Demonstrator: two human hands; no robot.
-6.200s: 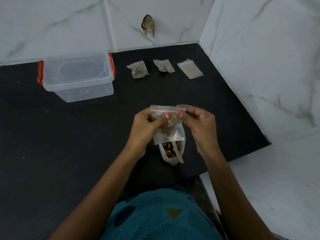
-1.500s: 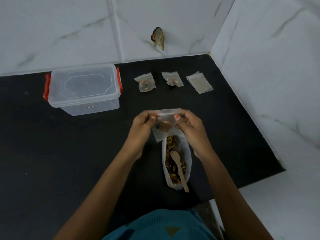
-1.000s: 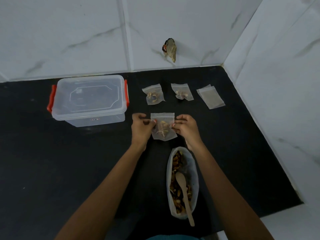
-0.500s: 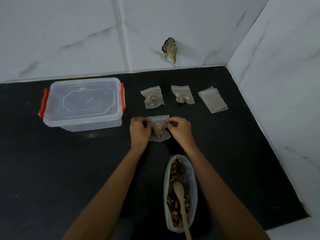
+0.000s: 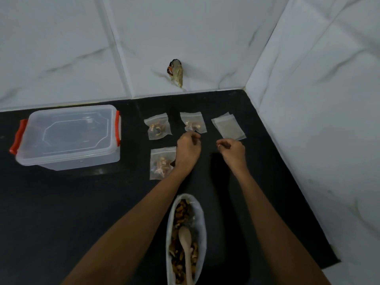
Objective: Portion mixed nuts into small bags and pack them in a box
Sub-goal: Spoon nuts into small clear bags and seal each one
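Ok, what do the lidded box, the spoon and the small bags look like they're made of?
Lidded box: clear, glossy plastic, see-through, with red clips. Spoon: pale matte wood, probably. Small bags: thin clear plastic film; nuts show through.

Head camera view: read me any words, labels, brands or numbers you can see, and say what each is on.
No text here can be read.
clear plastic box: the lid shows only an embossed outline, no letters.
scrap stuck on the wall tile: red and dark marks, too blurred to read.
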